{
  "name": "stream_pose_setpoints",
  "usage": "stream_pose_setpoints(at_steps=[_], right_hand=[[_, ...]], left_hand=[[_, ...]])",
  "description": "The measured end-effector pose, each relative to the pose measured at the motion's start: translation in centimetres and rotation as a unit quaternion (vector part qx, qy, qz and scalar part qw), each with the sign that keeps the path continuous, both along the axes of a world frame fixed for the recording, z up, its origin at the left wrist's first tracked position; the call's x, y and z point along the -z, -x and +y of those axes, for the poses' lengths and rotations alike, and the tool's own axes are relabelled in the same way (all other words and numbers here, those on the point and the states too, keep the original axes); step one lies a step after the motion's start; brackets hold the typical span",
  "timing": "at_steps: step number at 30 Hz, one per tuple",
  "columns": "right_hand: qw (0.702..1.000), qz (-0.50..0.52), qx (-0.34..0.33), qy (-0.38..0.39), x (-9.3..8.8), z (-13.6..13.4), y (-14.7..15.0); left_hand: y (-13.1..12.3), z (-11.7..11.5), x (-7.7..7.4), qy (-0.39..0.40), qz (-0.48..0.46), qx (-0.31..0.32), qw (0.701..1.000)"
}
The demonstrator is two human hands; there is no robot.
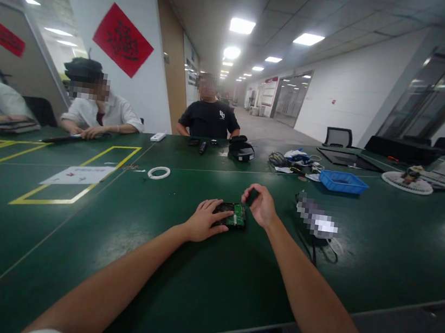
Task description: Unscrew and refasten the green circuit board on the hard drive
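Note:
A hard drive point(237, 216) with a green circuit board facing up lies on the green table in front of me. My left hand point(202, 221) grips it from the left, thumb along the near edge and fingers over its top and far side, hiding its left part. Just right of the drive and slightly above the table is my right hand point(262, 207), its fingers curled in towards the thumb near the drive's far right corner. Whatever those fingertips hold, if anything, is too small to make out.
To the right lies a blurred-out device point(318, 217) with dark cables. Behind it are a blue tray point(343, 182), tangled cables point(297, 160) and a white round fan part point(407, 182). A white ring point(159, 173) and a paper sheet point(80, 175) lie left. Several people sit across the table.

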State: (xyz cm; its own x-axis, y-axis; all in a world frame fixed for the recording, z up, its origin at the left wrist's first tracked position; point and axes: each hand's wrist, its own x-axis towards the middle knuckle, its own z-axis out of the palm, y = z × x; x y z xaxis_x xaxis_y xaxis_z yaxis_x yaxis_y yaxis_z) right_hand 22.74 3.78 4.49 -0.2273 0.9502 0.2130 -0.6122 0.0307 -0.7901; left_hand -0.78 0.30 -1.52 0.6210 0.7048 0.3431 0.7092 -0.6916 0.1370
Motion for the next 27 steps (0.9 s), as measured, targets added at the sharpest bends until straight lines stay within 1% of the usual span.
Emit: stream_pose_setpoints(at_steps=[7, 12, 16, 20, 24, 27], right_hand=[[1.000, -0.007, -0.013, -0.025, -0.04, 0.15, -0.14], [1.000, -0.018, 0.012, 0.003, -0.04, 0.03, 0.06], [0.999, -0.009, 0.031, 0.006, -0.01, -0.05, 0.22], [1.000, -0.005, 0.011, 0.018, 0.12, -0.05, 0.12], [1.000, -0.009, -0.019, -0.004, 0.16, -0.05, 0.04], [1.000, -0.013, -0.027, -0.010, 0.05, -0.14, 0.09]], left_hand=[[-0.04, -0.02, -0.10, 0.006, -0.005, -0.002, 1.000], [-0.11, -0.12, -0.19, 0.009, -0.008, -0.002, 1.000], [-0.13, -0.18, -0.23, 0.009, -0.015, -0.002, 1.000], [-0.15, -0.14, -0.20, 0.011, -0.013, -0.002, 1.000], [-0.16, -0.06, -0.19, 0.009, -0.007, -0.001, 1.000], [-0.14, -0.03, -0.23, 0.011, 0.001, -0.001, 1.000]])
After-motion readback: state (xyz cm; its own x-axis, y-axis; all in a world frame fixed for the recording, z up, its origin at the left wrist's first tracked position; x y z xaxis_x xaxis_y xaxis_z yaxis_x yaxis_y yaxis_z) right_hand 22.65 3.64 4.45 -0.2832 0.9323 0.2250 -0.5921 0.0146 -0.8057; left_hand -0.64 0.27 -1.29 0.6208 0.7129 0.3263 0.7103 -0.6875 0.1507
